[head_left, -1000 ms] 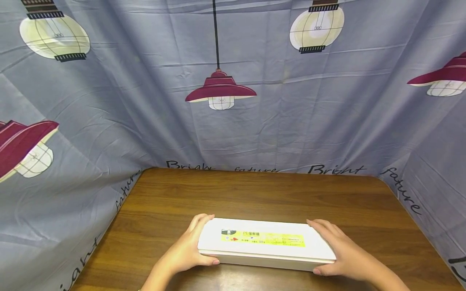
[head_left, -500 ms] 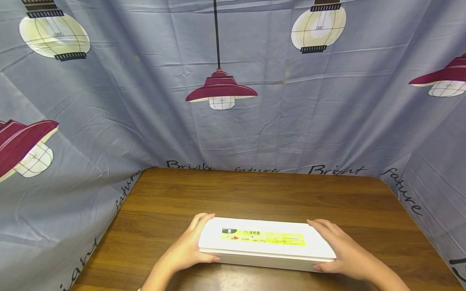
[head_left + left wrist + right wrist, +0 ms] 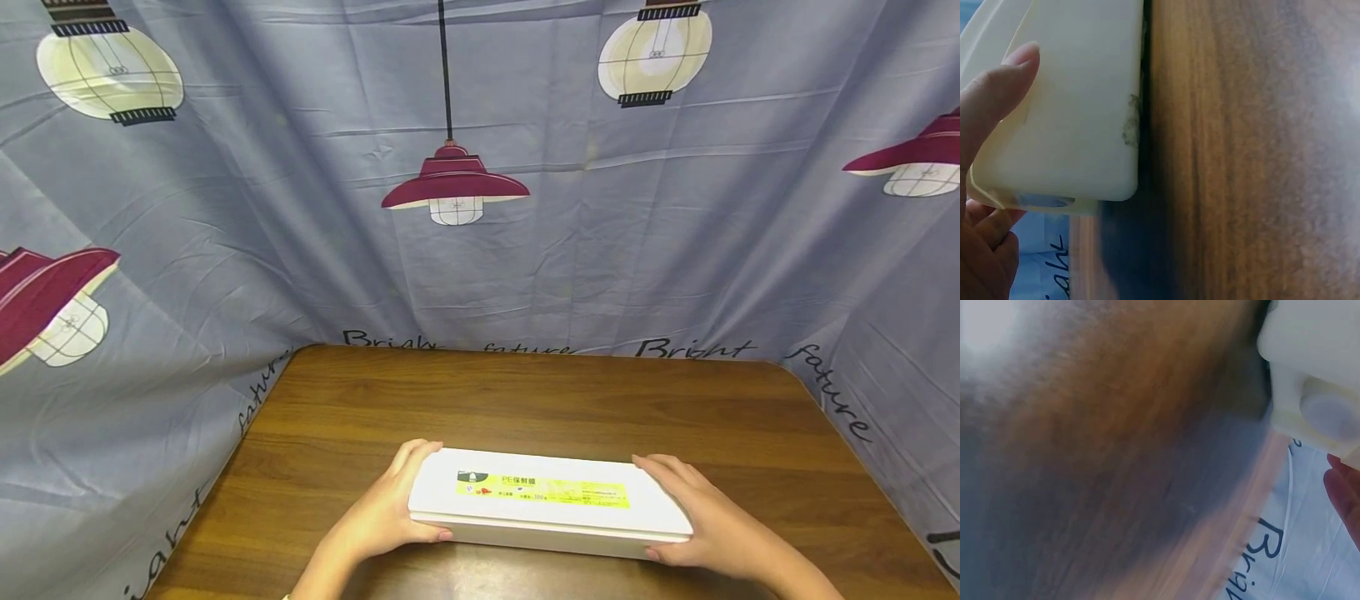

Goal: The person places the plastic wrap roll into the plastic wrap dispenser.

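Observation:
A long white cling film box [image 3: 540,521] with a yellow printed label [image 3: 543,490] on its lid lies near the table's front edge. Gripping its left end is my left hand [image 3: 390,508], thumb on the front face and fingers at the back edge. My right hand [image 3: 697,521] holds the right end the same way. In the left wrist view, the thumb [image 3: 1007,87] presses the box's pale side [image 3: 1079,112], which has a dark smudge near its lower edge. The right wrist view shows a corner of the box [image 3: 1310,344] and a few fingertips [image 3: 1342,490].
The brown wooden table [image 3: 525,392] spreads behind and beside the box. A grey-blue curtain [image 3: 315,167] printed with lamps and lettering encloses the table at the back and both sides.

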`<state>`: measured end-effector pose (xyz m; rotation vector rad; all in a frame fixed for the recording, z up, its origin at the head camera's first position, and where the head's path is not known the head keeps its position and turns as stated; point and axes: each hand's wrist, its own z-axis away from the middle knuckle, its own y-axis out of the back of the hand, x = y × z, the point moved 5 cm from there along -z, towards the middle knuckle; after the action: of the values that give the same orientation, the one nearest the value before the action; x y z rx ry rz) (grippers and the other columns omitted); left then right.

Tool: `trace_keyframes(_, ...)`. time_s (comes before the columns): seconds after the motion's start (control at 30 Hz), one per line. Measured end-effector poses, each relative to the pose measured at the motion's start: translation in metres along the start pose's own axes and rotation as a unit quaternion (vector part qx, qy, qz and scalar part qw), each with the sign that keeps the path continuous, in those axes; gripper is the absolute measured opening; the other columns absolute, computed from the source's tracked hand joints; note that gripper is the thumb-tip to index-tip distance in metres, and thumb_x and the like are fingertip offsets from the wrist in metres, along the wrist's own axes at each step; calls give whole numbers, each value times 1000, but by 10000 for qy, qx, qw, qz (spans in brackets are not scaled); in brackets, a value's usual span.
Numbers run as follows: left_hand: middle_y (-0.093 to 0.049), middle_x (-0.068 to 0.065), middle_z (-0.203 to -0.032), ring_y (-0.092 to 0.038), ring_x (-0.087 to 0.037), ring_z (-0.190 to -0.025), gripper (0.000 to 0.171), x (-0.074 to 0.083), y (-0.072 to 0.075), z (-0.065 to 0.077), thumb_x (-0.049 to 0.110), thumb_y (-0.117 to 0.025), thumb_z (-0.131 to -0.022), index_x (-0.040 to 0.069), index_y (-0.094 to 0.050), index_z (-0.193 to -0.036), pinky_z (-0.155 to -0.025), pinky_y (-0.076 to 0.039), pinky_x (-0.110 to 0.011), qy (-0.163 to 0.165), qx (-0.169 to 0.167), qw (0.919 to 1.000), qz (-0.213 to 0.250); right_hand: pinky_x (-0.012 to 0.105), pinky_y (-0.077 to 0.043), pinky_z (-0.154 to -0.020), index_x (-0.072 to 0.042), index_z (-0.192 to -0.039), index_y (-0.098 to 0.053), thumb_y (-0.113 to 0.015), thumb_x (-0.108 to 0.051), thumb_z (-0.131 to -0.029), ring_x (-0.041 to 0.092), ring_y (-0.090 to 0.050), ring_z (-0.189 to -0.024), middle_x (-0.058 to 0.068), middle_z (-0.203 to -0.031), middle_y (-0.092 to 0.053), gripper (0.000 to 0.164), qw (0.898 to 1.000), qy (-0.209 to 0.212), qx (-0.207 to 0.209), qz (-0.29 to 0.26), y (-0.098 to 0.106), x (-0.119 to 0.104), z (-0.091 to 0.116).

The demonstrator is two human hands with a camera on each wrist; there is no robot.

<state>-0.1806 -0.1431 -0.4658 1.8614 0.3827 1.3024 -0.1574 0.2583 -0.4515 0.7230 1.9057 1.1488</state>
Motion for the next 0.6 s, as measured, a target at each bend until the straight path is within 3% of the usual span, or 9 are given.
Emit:
trace_keyframes(0.43, -38, 0, -144, -50, -14, -123, 108, -2, -3, 3, 48, -91, -62, 16, -36, -148, -101, -49, -40, -225, 261, 9991, -254, 34, -49, -90, -27, -152, -38, -89, -55, -61, 1, -38, -123, -11, -140, -45, 108, 9999, -83, -27, 85, -1, -3, 4)
trace_keyframes(0.6, -36, 1, -146, -49, -13, -123, 109, -3, -5, 5, 57, -88, -63, 17, -34, -149, -101, -49, -40, -203, 225, 9994, -164, 32, -48, -90, -27, -152, -38, -89, -54, -62, 1, -38, -124, -9, -140, -45, 107, 9999, -31, 42, 86, -2, -4, 6)
